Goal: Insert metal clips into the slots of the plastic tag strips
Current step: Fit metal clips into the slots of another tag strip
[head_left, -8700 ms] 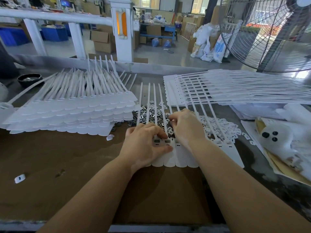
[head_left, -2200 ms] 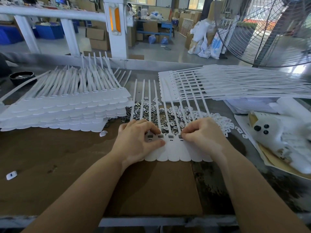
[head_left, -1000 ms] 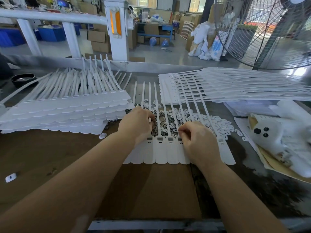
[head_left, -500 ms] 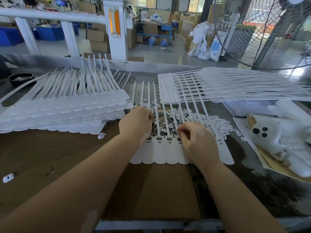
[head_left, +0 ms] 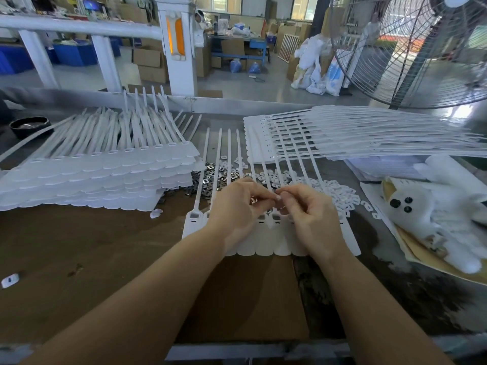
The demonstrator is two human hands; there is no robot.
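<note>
A worker's left hand (head_left: 237,209) and right hand (head_left: 305,214) meet fingertip to fingertip, pinching a metal clip (head_left: 253,199) just above the tag strip (head_left: 266,241) on the tabletop (head_left: 79,246) — apparently orienting it for a slot; loose clips (head_left: 210,177) lie beyond the fingers.

A factory floor; brown cardboard boxes (head_left: 146,57) upper left; large wire-caged metal fan (head_left: 411,48) upper right; filled white sacks (head_left: 316,69) behind.
</note>
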